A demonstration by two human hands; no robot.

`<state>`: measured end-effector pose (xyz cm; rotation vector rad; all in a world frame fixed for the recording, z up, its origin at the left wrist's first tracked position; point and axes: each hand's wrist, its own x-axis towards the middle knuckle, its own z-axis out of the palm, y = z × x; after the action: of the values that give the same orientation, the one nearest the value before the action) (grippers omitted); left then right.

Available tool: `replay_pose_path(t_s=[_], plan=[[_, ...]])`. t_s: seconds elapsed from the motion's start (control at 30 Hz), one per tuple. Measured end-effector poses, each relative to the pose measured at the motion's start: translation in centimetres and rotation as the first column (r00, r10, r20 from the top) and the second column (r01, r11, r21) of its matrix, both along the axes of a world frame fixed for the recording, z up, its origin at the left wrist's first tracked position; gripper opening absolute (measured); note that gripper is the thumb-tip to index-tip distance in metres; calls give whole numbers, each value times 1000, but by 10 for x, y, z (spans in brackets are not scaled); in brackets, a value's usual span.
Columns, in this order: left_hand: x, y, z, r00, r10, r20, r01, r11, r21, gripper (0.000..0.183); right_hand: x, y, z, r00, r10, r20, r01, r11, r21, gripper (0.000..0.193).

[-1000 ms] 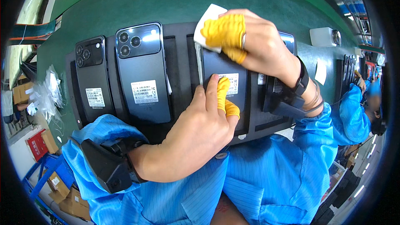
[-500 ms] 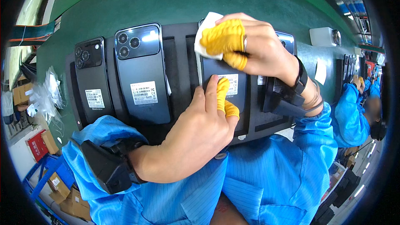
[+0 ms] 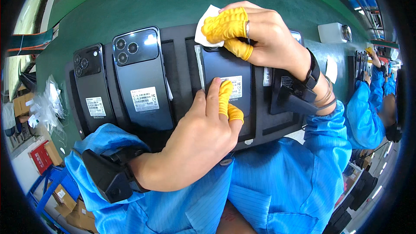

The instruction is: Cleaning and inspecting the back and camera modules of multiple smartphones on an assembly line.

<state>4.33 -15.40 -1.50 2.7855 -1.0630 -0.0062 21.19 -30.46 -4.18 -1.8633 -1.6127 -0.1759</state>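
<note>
A dark blue smartphone (image 3: 239, 103) lies back up in a black tray in front of me, with a white label on its back. My left hand (image 3: 203, 130) rests on its left part, fingers stretched out and touching the phone beside the label. Yellow finger cots cover two of its digits. Closed in a pinch, my right hand (image 3: 264, 34) holds a folded white wipe (image 3: 207, 15) at the phone's far end. Its pinching digits wear yellow cots too. The hand and wipe hide most of the camera area; one lens edge peeks out below.
The black foam tray (image 3: 180, 67) also holds a large smartphone (image 3: 141, 78), a narrower one (image 3: 90, 91) and a partly covered phone on the right. A white bottle (image 3: 331, 33) stands at right on the green table (image 3: 182, 2). Plastic bags (image 3: 48, 102) lie left. Co-workers sit far right.
My right hand has moved the wipe slightly away from me, toward the phone's far edge. My left hand stays on the phone. A co-worker's hand at far right has risen.
</note>
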Motion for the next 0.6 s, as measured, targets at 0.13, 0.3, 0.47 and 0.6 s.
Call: replay_pose_path(t_s=[0.13,0.3,0.47,0.6], plan=[[1,2,0,1000,4,-16,-5,1000,-13,18,-3,-20,5,1000,-30,2,30,1000,4,15],[1,2,0,1000,2,8,-2,1000,-18,19,-18,-48,12,999,-47,-25,46,997,-60,13],[5,3,7,999,-48,11,48,999,4,18,-30,-78,17,939,-185,-289,225,968,114,12],[19,2,17,996,-28,-82,19,994,-107,17,-30,-110,28,830,-295,-474,408,900,154,18]])
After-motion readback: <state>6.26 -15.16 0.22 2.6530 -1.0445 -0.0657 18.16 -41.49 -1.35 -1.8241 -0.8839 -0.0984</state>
